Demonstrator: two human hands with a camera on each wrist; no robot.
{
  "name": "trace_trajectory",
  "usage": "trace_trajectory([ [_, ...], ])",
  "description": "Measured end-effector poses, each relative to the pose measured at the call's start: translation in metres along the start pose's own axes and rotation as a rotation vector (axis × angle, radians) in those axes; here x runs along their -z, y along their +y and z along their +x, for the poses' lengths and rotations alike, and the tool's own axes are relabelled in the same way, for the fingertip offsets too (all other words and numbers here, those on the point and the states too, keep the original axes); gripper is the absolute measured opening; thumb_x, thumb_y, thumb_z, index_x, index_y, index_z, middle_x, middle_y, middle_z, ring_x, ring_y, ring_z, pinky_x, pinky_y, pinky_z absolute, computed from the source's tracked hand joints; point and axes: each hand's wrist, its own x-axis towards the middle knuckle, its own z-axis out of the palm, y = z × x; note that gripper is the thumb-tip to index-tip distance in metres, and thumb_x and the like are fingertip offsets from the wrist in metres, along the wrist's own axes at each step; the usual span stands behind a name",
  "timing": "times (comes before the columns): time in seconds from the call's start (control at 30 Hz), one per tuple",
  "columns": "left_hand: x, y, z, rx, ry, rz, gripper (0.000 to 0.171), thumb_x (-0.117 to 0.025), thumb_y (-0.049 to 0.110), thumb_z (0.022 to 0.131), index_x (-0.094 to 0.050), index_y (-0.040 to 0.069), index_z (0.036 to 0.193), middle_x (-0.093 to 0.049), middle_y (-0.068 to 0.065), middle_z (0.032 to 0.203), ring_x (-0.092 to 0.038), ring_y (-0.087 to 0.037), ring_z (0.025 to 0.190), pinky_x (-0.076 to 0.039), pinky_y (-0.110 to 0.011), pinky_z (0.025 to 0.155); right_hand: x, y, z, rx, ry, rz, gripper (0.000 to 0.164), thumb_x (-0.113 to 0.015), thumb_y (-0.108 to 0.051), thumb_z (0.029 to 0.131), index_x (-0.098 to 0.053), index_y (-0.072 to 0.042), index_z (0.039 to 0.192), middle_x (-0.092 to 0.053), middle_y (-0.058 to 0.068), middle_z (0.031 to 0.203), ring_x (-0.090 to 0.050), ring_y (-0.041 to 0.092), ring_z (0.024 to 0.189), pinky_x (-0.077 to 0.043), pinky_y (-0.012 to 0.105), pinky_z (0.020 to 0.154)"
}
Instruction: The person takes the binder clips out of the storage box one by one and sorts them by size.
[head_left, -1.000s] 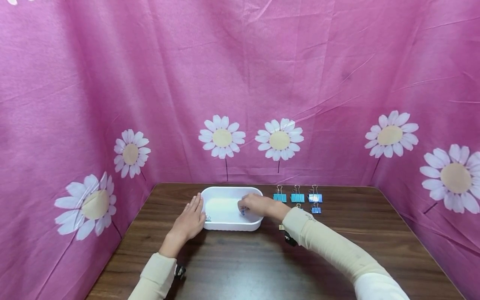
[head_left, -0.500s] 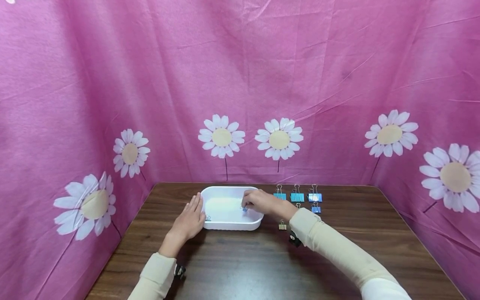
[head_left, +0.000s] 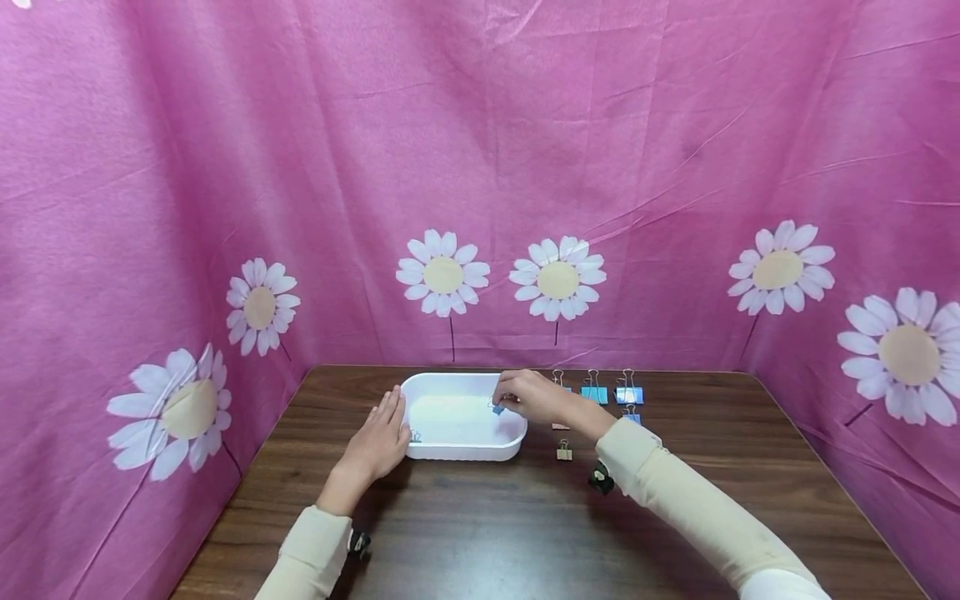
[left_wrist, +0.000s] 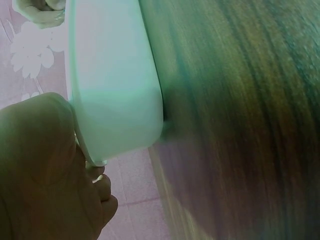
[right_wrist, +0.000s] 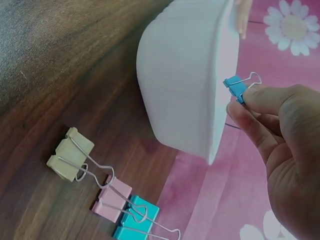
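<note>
My right hand (head_left: 531,396) pinches a small blue binder clip (right_wrist: 237,88) between thumb and fingertips, its wire handle sticking out. In the head view this clip is over the right end of a white oval tray (head_left: 465,452). The left hand (head_left: 377,437) lies with fingers extended along the tray's left rim. Beneath its fingertips, in the tray's near left corner, is a small thing with wire handles (head_left: 416,436), partly covered by the hand. Seen from the left wrist, the palm is against the tray's outer wall (left_wrist: 117,90).
Right of the tray, binder clips stand in rows: a yellow one (head_left: 564,455), a pink one (right_wrist: 114,199), a teal one (right_wrist: 136,216) and several blue ones, including a large one (head_left: 629,396). My right forearm and hand hide some. A pink flowered cloth (head_left: 480,167) hangs behind the wooden table (head_left: 465,533).
The right hand has risen and drawn back rightward from inside the tray with the blue binder clip, uncovering the yellow and pink clips. The left hand stays on the tray's rim.
</note>
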Motion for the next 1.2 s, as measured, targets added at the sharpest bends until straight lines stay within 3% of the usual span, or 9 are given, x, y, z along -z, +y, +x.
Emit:
trace_trajectory([
  [0.4, -0.002, 0.000, -0.001, 0.005, -0.009, 0.012, 0.060, -0.043, 0.017, 0.110, -0.033, -0.014, 0.160, -0.024, -0.027, 0.174, -0.026, -0.045, 0.162, -0.026, -0.058, 0.134, 0.017, 0.008, -0.024, -0.082, 0.050, 0.032, 0.012, -0.075, -0.003, 0.096, -0.081, -0.009, 0.105, -0.076, 0.002, 0.107, -0.074, 0.014, 0.095, -0.064, 0.022, 0.084],
  [0.63, 0.003, 0.002, -0.002, 0.003, -0.006, 0.013, 0.058, -0.043, 0.015, 0.110, -0.034, -0.014, 0.159, -0.026, -0.028, 0.173, -0.026, -0.045, 0.162, -0.027, -0.058, 0.133, 0.030, 0.010, -0.040, -0.125, 0.073, 0.063, 0.011, -0.073, -0.003, 0.098, -0.080, -0.009, 0.106, -0.074, 0.000, 0.104, -0.072, 0.011, 0.090, -0.064, 0.025, 0.079],
  [1.2, 0.003, 0.003, -0.001, 0.006, -0.013, 0.001, 0.060, -0.042, 0.018, 0.110, -0.032, -0.014, 0.160, -0.024, -0.028, 0.173, -0.026, -0.046, 0.162, -0.026, -0.059, 0.133, 0.037, 0.029, -0.083, -0.219, 0.151, 0.072, 0.006, -0.077, -0.005, 0.096, -0.077, -0.010, 0.099, -0.073, -0.002, 0.097, -0.072, 0.011, 0.088, -0.065, 0.026, 0.079],
])
